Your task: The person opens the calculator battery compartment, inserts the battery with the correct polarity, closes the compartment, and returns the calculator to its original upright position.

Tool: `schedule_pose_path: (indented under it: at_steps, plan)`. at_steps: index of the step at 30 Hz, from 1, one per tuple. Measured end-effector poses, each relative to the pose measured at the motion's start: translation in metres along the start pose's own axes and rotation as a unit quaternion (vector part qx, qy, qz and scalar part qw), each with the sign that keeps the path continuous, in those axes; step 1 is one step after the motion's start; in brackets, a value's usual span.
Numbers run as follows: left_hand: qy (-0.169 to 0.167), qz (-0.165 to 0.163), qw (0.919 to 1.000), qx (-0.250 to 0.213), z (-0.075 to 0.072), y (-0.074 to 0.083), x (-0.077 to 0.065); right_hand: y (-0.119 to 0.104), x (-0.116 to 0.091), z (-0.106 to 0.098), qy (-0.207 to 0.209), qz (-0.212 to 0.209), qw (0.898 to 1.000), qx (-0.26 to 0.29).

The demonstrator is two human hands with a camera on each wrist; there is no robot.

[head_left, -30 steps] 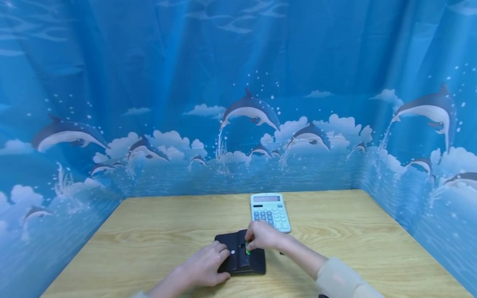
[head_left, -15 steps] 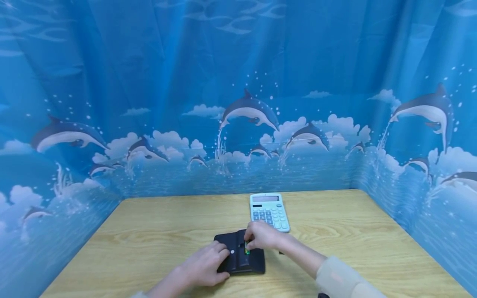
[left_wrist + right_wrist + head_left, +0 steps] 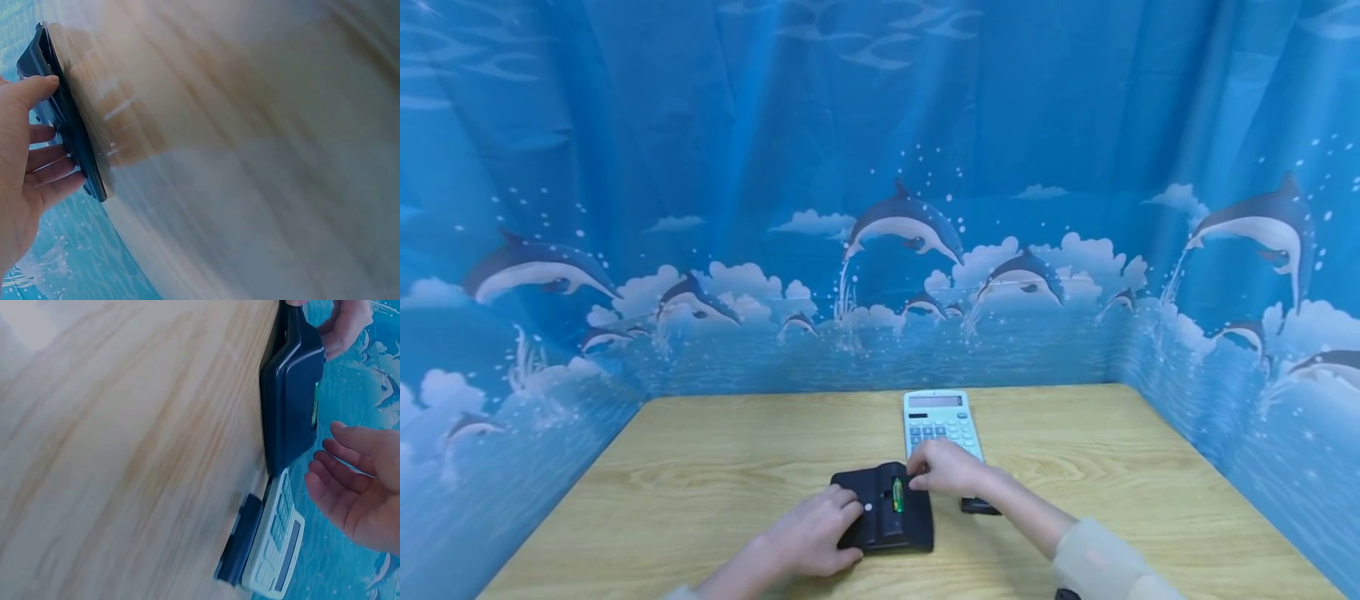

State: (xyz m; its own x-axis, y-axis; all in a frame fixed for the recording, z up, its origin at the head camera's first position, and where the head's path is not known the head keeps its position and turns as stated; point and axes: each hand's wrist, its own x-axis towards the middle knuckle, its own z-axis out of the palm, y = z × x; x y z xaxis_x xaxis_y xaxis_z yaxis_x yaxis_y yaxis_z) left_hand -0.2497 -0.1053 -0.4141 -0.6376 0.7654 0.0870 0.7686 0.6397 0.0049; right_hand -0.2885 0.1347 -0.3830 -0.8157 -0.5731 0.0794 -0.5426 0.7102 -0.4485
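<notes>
A black device lies with its ridged side up on the table, a green battery sitting in a slot in its raised part. My left hand holds the device at its left side, thumb at the near edge and fingers over the top. In the left wrist view the thumb and bent fingers touch the device. Just right of the battery is my right hand, its fingers loosely bent with nothing between them. The right wrist view shows that hand apart from the device.
A light blue calculator lies face up behind the device, partly covered by my right hand. Beside it, under my right forearm, is a small black piece. A dolphin-print curtain surrounds the wooden table at the back and sides.
My right hand has let go of the green battery and moved slightly right, so the battery shows fully in its slot. The left hand and the device have stayed put.
</notes>
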Motion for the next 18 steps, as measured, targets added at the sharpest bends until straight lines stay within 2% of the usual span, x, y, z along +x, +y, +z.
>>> schedule_pose_path:
  at_steps: [8, 18]
  plan:
    - [0.001, 0.009, 1.0000, 0.003, 0.000, -0.001, -0.001, 0.011, -0.014, -0.005, 0.006, 0.012, 1.000, 0.001]
    - [0.002, 0.005, 0.9999, 0.009, 0.000, 0.000, -0.001, 0.030, -0.034, -0.013, -0.018, 0.066, 0.997, -0.035]
